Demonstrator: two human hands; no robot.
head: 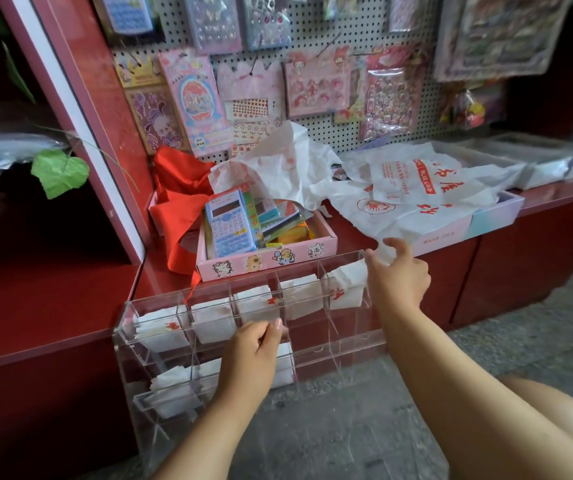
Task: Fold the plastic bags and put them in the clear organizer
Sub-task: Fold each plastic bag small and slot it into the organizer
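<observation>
A person's left hand (255,344) grips the clear organizer's (347,344) front edge; the right hand (397,271), fingers loosely curled, reaches the far-right compartment's folded bag (347,284). Unfolded plastic bags (409,195) lie beyond.

1. I see a pink cartoon box (267,259) on the red worktop (70,289), holding a blue calculator (230,224).
2. Red cloth (177,202) lies just beside it.
3. Sticker packs (316,84) hang on the pegboard (344,39).
</observation>
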